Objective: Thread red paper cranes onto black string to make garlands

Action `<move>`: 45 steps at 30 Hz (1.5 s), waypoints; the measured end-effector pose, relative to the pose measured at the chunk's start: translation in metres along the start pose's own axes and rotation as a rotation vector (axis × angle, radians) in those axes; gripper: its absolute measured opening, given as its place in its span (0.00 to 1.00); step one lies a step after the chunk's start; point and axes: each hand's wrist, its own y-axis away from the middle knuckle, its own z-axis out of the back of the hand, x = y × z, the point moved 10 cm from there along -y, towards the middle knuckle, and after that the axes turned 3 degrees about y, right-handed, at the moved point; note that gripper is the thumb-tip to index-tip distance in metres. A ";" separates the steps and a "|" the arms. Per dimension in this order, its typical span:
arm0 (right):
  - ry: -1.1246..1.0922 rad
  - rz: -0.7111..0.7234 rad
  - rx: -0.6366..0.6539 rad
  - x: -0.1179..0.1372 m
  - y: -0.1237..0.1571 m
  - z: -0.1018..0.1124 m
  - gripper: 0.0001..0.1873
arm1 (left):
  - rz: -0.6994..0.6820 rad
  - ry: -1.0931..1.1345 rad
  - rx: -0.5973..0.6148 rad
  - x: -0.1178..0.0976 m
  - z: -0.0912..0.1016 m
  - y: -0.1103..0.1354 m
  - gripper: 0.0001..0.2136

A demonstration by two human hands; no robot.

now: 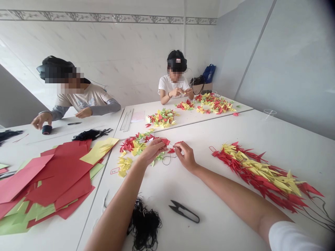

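Note:
My left hand is closed in a pinch on a small red folded paper piece over the white table. Right beside it, my right hand is also pinched, holding a thin black thread that loops down onto the table between the two hands. A pile of small red, yellow and green folded pieces lies just behind my left hand. A few yellow folded pieces sit to its left.
A long strung garland of red and yellow pieces lies at right. Black thread snips and a tangle of black thread lie near me. Red, yellow and green paper sheets cover the left table. Two other people work at the far tables.

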 end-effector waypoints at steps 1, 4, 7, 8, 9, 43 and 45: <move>-0.001 0.000 -0.001 0.000 0.000 0.000 0.09 | -0.002 -0.001 0.003 0.000 0.000 0.000 0.10; -0.015 0.008 -0.008 0.002 0.000 0.001 0.09 | -0.002 -0.002 0.012 0.000 0.000 0.000 0.10; -0.032 0.025 -0.012 0.004 -0.001 0.002 0.09 | -0.002 -0.013 0.015 0.000 -0.001 0.000 0.10; -0.032 0.030 -0.014 0.004 -0.001 0.002 0.08 | -0.002 -0.017 0.015 0.000 -0.001 0.000 0.10; -0.029 0.034 -0.014 0.005 -0.001 0.003 0.08 | -0.002 -0.022 0.014 0.000 -0.001 0.000 0.10; -0.060 -0.027 0.031 -0.005 0.001 -0.006 0.10 | -0.293 -0.790 -0.067 -0.057 -0.023 0.019 0.05; -0.062 -0.021 0.030 -0.004 0.001 -0.005 0.10 | -0.286 -0.806 -0.070 -0.058 -0.023 0.019 0.05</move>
